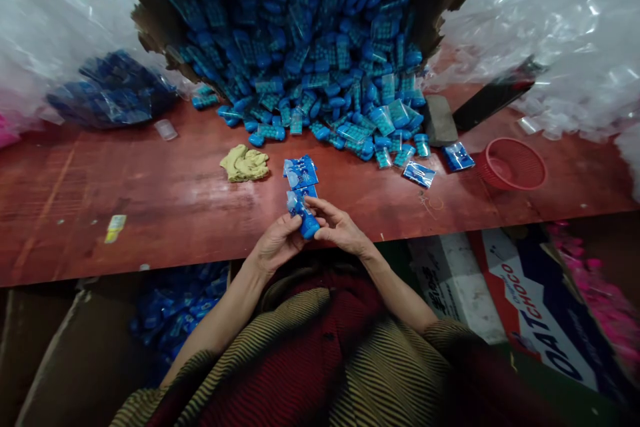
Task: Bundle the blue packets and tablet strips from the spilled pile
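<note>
Close to the table's front edge, my left hand (278,240) has its thumb and fingers closed on a small blue-capped bottle (308,227). The bottle is tilted, its cap towards me, and a printed blue plastic sleeve (295,203) shows at its far end. From the other side, my right hand (344,231) pinches the same bottle with thumb and fingertips. Just beyond my hands lies a small stack of flat blue printed sleeves (301,172). How far the sleeve covers the bottle is partly hidden by my fingers.
A large heap of blue-capped bottles (320,73) spills from a torn carton (155,33). A yellow-green cloth (245,163) lies left of the sleeves. To the right are a grey block (440,121), blue packets (419,174) and a red basket (515,165). Clear bags (565,27) flank the red table (165,213).
</note>
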A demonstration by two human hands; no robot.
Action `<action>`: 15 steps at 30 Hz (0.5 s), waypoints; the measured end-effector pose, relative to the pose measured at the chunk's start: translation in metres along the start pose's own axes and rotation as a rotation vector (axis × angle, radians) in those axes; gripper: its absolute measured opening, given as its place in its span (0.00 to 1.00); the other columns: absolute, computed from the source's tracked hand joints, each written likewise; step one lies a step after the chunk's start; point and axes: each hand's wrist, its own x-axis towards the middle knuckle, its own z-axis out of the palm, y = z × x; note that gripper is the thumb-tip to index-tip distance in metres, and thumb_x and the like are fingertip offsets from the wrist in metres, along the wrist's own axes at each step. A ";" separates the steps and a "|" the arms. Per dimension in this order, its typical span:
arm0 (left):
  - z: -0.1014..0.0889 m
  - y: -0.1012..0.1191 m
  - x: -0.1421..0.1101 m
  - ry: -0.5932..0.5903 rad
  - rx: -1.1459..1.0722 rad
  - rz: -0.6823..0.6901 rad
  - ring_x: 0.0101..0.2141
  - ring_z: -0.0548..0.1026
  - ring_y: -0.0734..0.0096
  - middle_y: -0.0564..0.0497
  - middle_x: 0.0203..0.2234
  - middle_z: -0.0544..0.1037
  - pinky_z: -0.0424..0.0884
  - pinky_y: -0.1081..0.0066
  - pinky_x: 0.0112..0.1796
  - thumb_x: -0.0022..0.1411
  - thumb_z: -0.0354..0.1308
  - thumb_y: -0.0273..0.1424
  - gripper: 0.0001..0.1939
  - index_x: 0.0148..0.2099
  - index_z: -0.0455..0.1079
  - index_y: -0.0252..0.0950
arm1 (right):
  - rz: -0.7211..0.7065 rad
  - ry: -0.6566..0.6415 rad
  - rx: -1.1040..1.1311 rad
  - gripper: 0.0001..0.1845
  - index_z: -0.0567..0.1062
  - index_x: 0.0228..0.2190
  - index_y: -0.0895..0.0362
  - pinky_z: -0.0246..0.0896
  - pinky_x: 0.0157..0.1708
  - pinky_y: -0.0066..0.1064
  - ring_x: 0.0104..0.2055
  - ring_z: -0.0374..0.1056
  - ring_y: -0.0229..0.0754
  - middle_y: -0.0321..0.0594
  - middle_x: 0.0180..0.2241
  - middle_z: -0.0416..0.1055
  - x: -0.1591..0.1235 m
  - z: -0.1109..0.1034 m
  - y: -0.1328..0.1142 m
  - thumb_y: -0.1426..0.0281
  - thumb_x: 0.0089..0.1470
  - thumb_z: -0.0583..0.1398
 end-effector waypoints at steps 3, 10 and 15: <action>0.004 -0.007 -0.003 0.052 -0.001 0.035 0.33 0.78 0.66 0.48 0.27 0.79 0.72 0.70 0.39 0.49 0.66 0.33 0.16 0.40 0.73 0.30 | -0.046 0.020 -0.043 0.32 0.67 0.53 0.46 0.57 0.52 0.33 0.53 0.62 0.42 0.35 0.53 0.64 -0.002 0.001 -0.001 0.64 0.45 0.65; 0.018 -0.022 -0.004 0.148 -0.076 0.160 0.34 0.77 0.69 0.48 0.31 0.79 0.72 0.71 0.40 0.53 0.63 0.34 0.13 0.39 0.73 0.32 | -0.124 0.183 -0.238 0.28 0.67 0.53 0.51 0.63 0.44 0.31 0.43 0.66 0.40 0.39 0.46 0.69 -0.007 0.008 0.000 0.56 0.52 0.59; 0.028 -0.026 -0.002 0.174 -0.104 0.178 0.31 0.77 0.71 0.48 0.29 0.79 0.72 0.72 0.38 0.55 0.62 0.33 0.12 0.40 0.73 0.31 | -0.109 0.375 -0.283 0.28 0.64 0.55 0.51 0.62 0.25 0.24 0.22 0.58 0.30 0.35 0.36 0.68 -0.006 0.016 0.016 0.57 0.53 0.56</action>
